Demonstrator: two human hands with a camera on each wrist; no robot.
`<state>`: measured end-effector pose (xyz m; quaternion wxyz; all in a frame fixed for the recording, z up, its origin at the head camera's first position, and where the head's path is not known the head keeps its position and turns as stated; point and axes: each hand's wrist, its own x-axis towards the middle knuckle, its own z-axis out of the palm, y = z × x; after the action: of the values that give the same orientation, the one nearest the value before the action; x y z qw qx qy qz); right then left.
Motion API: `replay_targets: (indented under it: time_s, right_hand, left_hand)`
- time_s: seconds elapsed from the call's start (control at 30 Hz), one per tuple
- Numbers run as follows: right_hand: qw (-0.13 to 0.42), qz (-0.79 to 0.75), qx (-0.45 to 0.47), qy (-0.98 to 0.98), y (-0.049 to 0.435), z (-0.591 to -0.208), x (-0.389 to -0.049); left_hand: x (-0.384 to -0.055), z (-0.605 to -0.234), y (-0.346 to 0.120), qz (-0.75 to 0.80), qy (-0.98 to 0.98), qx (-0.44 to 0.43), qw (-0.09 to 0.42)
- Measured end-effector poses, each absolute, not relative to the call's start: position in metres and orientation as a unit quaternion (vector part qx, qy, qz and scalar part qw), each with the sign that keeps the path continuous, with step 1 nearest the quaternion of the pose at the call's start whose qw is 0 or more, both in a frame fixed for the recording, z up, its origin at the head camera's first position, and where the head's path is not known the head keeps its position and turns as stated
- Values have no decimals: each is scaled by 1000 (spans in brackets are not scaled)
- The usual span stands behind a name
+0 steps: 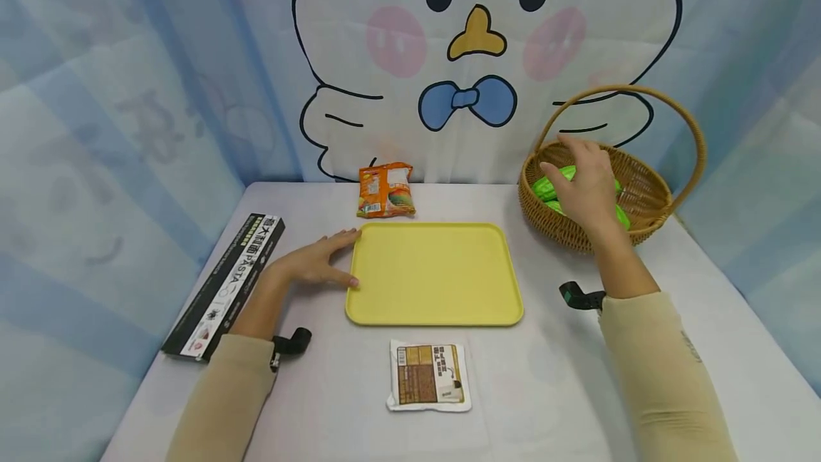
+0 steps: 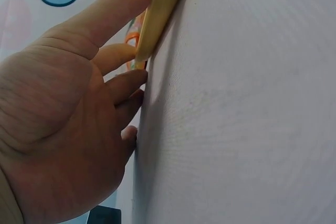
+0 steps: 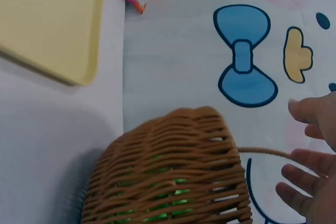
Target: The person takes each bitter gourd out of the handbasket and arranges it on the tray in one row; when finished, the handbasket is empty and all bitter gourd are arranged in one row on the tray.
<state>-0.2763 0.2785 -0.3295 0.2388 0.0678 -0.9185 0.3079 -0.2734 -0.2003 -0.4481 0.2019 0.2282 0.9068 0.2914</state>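
Observation:
My left hand (image 1: 314, 262) rests at the left edge of a yellow tray (image 1: 436, 273), thumb and fingertips on its rim. In the left wrist view its fingers are spread along the tray's edge (image 2: 156, 17). Over the wicker basket (image 1: 545, 223) is my right hand (image 1: 586, 187), fingers parted and holding nothing. Bright green, ridged vegetable-like pieces (image 1: 545, 190) lie inside the basket, partly hidden by this hand. From the right wrist, the hand (image 3: 317, 166) appears above the basket's rim, beside its handle (image 3: 262, 151), and green shows through the weave.
A black-and-white pasta box (image 1: 224, 287) lies left of the tray, beside my left forearm. Behind the tray stands an orange snack packet (image 1: 386, 191) against the cartoon-print curtain (image 1: 474, 155). A brown-and-white flat packet (image 1: 428, 376) lies in front of the tray on the white table (image 1: 526, 391).

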Motion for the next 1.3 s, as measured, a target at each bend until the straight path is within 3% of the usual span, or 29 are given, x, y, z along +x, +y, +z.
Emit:
replay_targets:
  time_s: [0.7, 0.93, 1.3]
  right_hand:
    - [-4, 300, -9, -954, 337, -336, -323]
    - [-47, 301, -23, -952, 339, -344, -326]
    - [-65, 290, -32, -954, 338, -350, -331]
  left_hand:
    - [-271, -448, -203, 293, 908, 218, 205]
    - [-271, -448, -201, 291, 909, 221, 203]
    - [-273, -448, -198, 289, 908, 223, 204]
